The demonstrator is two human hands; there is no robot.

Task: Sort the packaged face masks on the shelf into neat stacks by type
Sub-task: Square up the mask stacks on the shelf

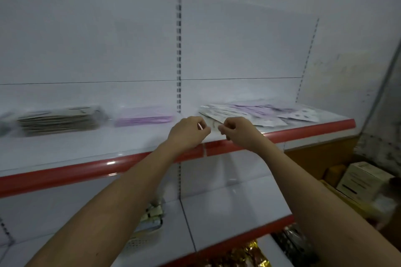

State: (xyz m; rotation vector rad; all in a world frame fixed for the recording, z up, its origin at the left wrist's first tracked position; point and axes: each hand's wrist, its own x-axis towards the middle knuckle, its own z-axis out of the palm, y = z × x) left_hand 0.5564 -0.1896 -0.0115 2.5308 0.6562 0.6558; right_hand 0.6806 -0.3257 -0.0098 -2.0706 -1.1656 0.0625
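Note:
On the upper shelf (86,169), a neat stack of grey-brown packaged masks (58,120) lies at the left. A low stack of purple packaged masks (144,116) sits beside it. To the right, a loose, fanned pile of white and lilac packets (260,112) is spread out. My left hand (188,134) and my right hand (238,134) are close together at the near end of that pile. Each pinches an end of a pale clear mask packet (214,126) that lies low over the shelf. The picture is blurred.
The shelf has a red front lip and a slotted upright (178,60) at its back. A lower shelf holds small packets (152,214), with gold-wrapped goods (245,256) below. Cardboard boxes (364,182) stand at the right.

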